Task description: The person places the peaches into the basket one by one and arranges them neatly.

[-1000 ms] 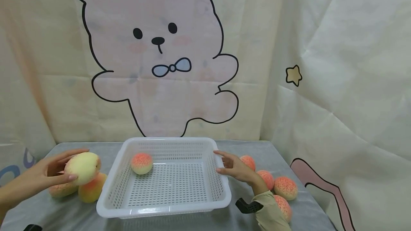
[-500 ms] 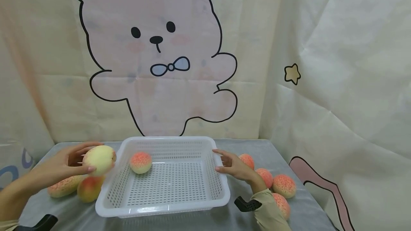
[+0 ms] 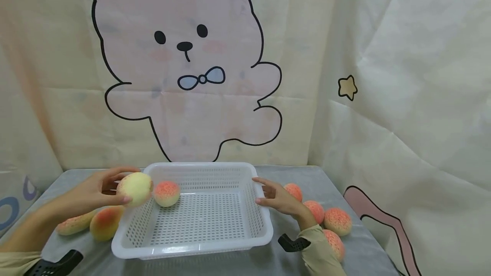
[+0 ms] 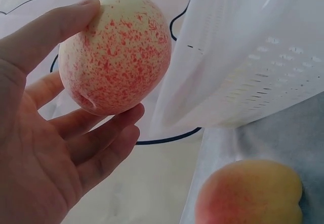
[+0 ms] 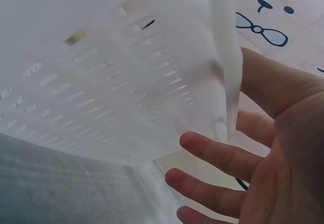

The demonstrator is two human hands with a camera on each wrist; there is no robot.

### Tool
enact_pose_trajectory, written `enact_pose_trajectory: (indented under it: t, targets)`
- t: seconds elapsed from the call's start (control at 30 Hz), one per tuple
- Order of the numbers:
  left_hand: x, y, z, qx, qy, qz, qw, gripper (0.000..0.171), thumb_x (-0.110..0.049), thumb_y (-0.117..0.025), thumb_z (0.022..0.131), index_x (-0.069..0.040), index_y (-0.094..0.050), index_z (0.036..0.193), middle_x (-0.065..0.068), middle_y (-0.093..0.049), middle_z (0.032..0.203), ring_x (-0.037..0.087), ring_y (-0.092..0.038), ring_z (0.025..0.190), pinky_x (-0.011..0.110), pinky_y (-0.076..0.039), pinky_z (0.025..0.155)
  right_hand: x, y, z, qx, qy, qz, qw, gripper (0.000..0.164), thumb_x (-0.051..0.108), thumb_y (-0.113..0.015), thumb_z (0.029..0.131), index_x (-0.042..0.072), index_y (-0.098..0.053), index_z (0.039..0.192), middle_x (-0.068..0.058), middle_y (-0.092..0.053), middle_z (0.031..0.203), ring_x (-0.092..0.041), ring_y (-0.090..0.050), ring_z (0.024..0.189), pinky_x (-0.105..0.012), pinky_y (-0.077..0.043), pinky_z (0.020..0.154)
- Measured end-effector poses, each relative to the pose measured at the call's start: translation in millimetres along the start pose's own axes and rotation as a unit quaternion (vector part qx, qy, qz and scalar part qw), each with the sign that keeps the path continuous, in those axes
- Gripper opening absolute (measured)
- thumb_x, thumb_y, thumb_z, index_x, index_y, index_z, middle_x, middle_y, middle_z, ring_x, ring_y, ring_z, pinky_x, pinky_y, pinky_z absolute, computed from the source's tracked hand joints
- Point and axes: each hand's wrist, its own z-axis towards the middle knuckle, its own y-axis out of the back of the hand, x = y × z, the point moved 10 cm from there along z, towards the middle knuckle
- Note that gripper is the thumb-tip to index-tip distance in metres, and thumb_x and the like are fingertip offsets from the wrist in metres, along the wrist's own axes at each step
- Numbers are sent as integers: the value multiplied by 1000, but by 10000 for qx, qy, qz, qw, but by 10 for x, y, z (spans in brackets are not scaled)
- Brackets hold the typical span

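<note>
My left hand [image 3: 100, 191] holds a pale yellow peach [image 3: 136, 188] speckled with red, just above the left rim of a white plastic basket [image 3: 192, 250]. In the left wrist view, thumb and fingers curl round this peach [image 4: 119, 54], with the basket wall [image 4: 243, 57] to its right. Inside the basket's left part sits another peach [image 3: 166, 194], red on top and pale below. My right hand [image 3: 279, 197] grips the basket's right rim. In the right wrist view, the thumb passes behind the rim [image 5: 230, 57], and other fingers [image 5: 217, 153] lie on the outer side.
Left of the basket, a yellow-red peach [image 3: 106, 223] and a longer speckled fruit [image 3: 76, 224] lie on the grey cloth [image 3: 92, 259]. Several red-speckled peaches [image 3: 337, 221] lie to the right, near my right forearm. A curtain with a bear drawing [image 3: 192, 110] hangs behind.
My left hand has carried the peach rightward, from above the left fruits to the basket's left rim. The right hand stays on the right rim. The view has shifted slightly.
</note>
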Motion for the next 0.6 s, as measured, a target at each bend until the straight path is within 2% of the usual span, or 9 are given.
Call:
enact_pose_trajectory:
  t: [0.3,0.6]
  targets:
    - [-56,-79,151,52,111,119,9999,63,-22,-73,92,-9,-45,148,11,-65,125,7,-67,96,23,-57,81,-23,9,15,-10,-53,-14,10000,76,15,-67,98,7,-25,160,-31,-53,144,-29,-70,110,-41,-61,87]
    - [-62,-190,241,84,-125,52,9999,62,-21,-75,90,-8,-48,144,18,-63,129,6,-68,95,23,-58,79,-37,29,6,-99,-147,-76,9998,76,16,-67,98,7,-24,160,-30,-52,144,-29,-69,112,-42,-61,87]
